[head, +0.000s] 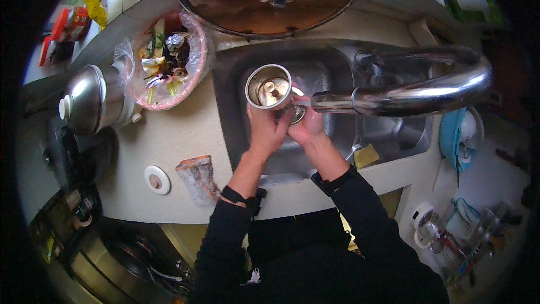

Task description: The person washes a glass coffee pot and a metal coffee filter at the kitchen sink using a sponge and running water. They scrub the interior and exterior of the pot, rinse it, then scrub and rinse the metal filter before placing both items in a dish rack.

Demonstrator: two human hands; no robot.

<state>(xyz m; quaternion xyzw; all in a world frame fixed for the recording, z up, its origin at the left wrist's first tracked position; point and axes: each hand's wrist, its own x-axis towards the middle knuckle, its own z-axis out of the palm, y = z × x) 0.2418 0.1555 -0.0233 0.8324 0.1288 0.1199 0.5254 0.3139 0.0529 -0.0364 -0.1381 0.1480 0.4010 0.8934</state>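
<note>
My left hand (268, 128) is closed around a round metal cup (255, 86), whose open top faces up. A knob-like post stands in the middle of its shiny floor. Water runs from the steel faucet (392, 103) just right of the cup. Beneath that stream, my right hand (311, 126) grips a smaller round metal piece (300, 114), largely covered by fingers and water. Both hands are above the left basin of the stainless steel sink (270, 156), close together.
Left of the sink stands a pink basket (201, 67) lined with plastic and holding food scraps. A grey cloth (198, 181) and a white lid (164, 172) lie on the counter. A yellow sponge (366, 156) rests at the sink's front edge. A large glass lid (219, 4) leans behind.
</note>
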